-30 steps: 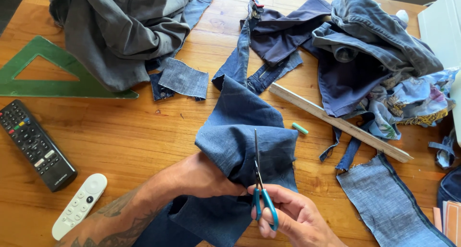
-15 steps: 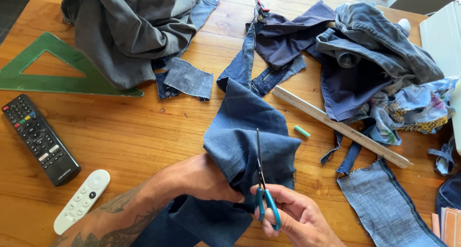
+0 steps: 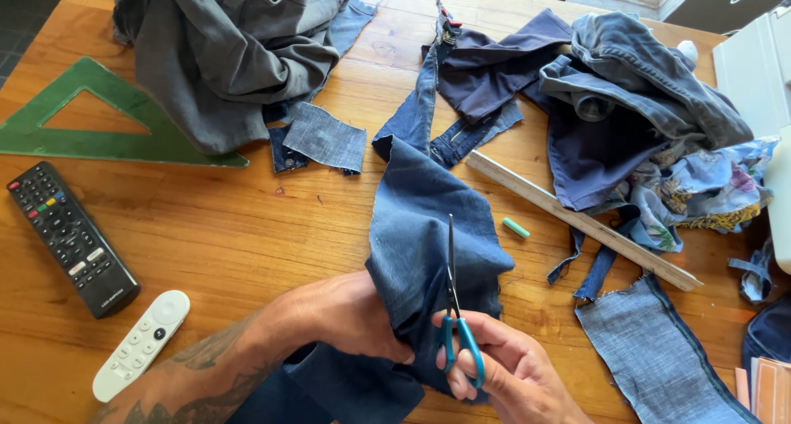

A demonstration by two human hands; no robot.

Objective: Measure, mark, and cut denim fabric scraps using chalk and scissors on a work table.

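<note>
My left hand grips a folded piece of dark blue denim low in the middle of the wooden table. My right hand holds blue-handled scissors, their blades closed and pointing away from me, lying along the denim's fold. The denim's lower part drapes toward me between both hands.
A black remote and a white remote lie at the left. A green set square sits far left. Grey clothes pile at the back left, blue clothes at the right. A wooden ruler, green chalk and denim scraps lie around.
The hands, denim and scissors hold about the same pose; the view has shifted slightly, so the table things sit a little lower in frame.
</note>
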